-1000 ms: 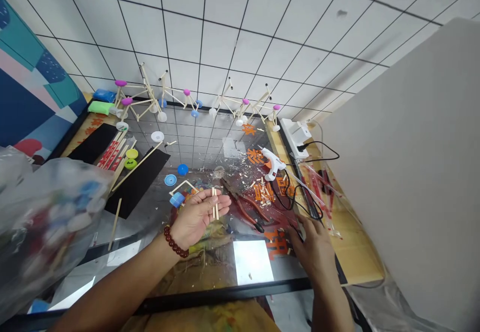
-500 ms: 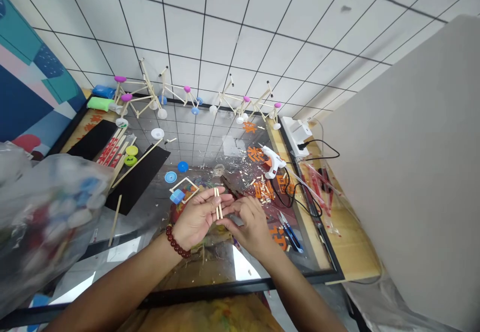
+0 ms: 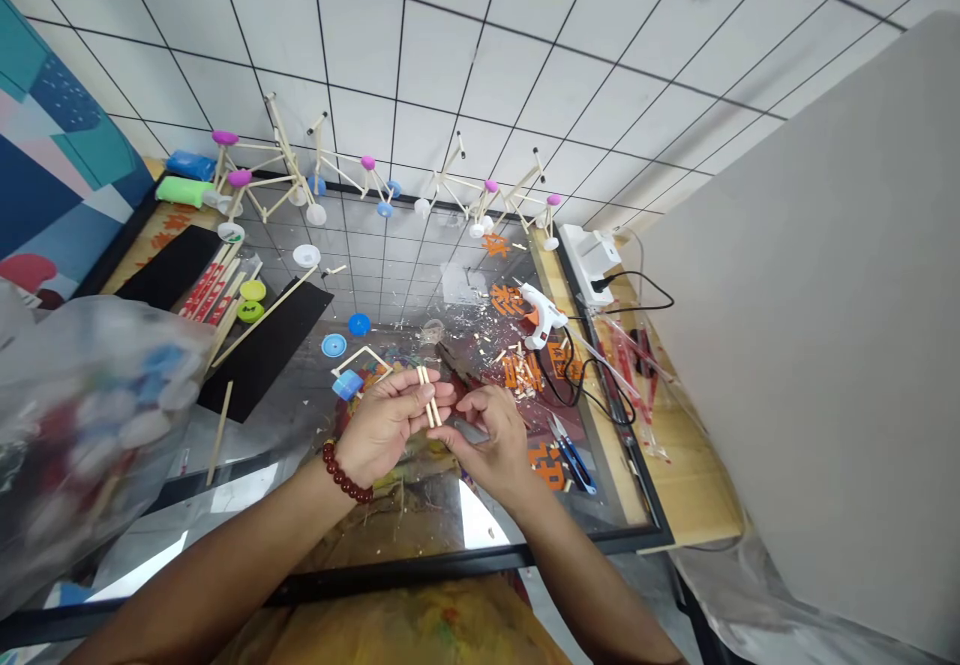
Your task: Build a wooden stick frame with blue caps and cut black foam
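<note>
Because the sticks [image 3: 433, 411] look light, stiff and snappable, I'd hold them mid-length — where my left hand [image 3: 384, 427] pinches them above the table [image 3: 397, 295] — my right hand [image 3: 499, 447] half-open by their ends.

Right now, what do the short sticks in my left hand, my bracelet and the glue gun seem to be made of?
Short sticks: probably bare wood, pale, matte and straight-edged. Bracelet: glossy dark-red beads, perhaps polished wood, though plastic or stone could look the same. Glue gun: likely hard plastic, judging by its smooth white body.
</note>
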Available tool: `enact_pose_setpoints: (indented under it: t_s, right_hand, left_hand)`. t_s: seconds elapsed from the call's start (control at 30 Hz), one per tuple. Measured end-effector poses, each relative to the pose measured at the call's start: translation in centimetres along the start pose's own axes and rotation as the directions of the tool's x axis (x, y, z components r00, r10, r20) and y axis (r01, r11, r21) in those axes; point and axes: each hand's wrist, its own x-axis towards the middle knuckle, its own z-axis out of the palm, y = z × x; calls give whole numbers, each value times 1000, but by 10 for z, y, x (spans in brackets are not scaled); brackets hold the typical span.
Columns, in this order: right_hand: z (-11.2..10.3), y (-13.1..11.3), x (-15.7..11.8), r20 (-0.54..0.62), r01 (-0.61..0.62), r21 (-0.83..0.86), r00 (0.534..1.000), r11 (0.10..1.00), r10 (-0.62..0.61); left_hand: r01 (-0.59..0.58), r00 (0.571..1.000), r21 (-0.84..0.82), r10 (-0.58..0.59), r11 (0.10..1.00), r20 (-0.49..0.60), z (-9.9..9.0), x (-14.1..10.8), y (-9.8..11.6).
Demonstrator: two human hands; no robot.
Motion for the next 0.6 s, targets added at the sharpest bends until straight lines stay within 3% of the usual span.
enact_pose_setpoints:
  t_s: [0.33,0.6]
  right_hand:
    - [0,2,-1,39,24,-55,999,998,-22]
    - [-3,2,-2,63,159,-54,986,986,-155]
  left_hand:
    - [6,1000,-3,-6,1000,-5,1,0,-3]
    - [-39,999,-42,38,998,-11,-2,2,-4]
